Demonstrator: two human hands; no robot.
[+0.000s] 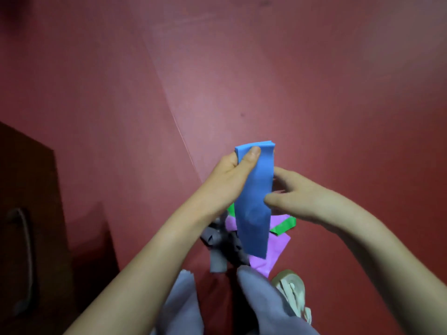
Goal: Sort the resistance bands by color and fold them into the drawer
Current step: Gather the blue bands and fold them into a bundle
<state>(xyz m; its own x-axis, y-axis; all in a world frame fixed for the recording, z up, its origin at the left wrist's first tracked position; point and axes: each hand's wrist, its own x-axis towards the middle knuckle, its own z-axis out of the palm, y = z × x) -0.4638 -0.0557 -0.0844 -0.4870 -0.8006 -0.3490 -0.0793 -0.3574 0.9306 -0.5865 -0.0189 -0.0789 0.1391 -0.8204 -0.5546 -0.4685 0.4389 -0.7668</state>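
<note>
A blue resistance band [255, 194], folded into a long flat strip, hangs upright in front of me. My left hand [229, 180] pinches its top end, thumb across the front. My right hand [297, 197] touches the strip's right edge at mid-height, thumb in front and fingers behind. On the red floor below lie a pink band [268, 257], a green band [284, 226] and a crumpled dark grey band [222, 245], partly hidden by the blue strip and my left wrist. The drawer front [36, 213] of dark wood with a metal handle [24, 257] stands at the left.
The red floor [314, 93] stretches away ahead and to both sides. My grey-clad knees [261, 301] fill the bottom centre, and a pale sandal [292, 293] lies just right of them.
</note>
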